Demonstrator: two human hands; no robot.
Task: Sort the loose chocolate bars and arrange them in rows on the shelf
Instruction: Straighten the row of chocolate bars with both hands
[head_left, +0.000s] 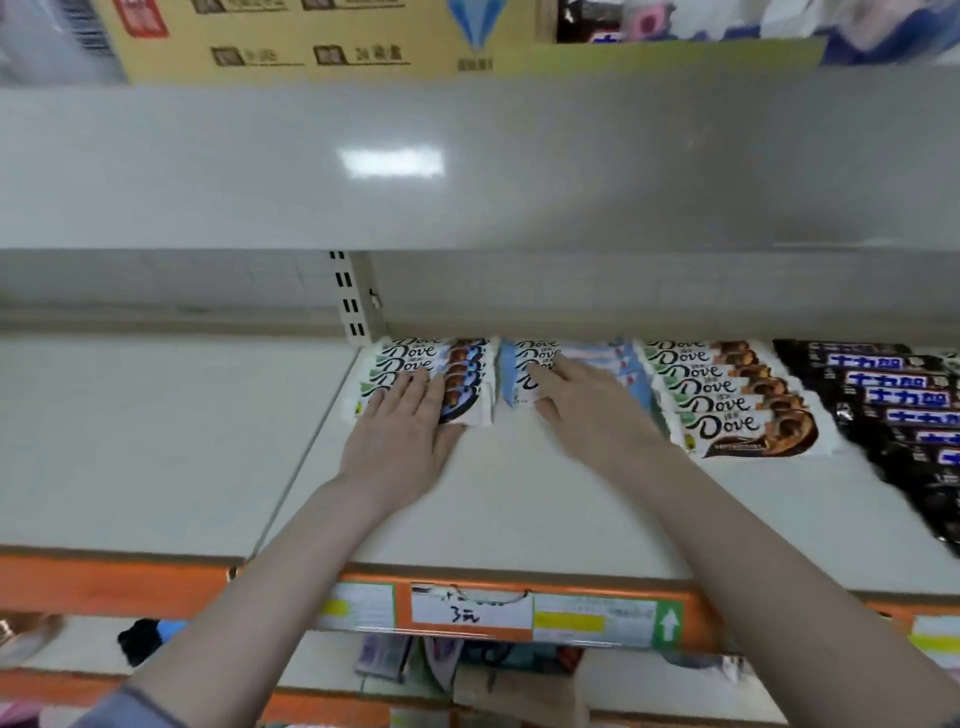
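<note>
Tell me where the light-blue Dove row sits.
Head view, shelf centre: the light-blue Dove row lies under the right hand, between two other Dove rows.

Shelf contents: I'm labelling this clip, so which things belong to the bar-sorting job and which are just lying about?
Job: left hand on white Dove row; right hand on blue Dove row; brown Dove row; black bar row; shelf.
Lying about: cardboard box; price tags.

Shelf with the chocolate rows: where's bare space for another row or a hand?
Free: the shelf left of the white Dove row, past the seam; also the front strip between the rows and the orange price rail. Crowded: the back right, four rows nearly edge to edge, left hand and right hand resting flat on two.
</note>
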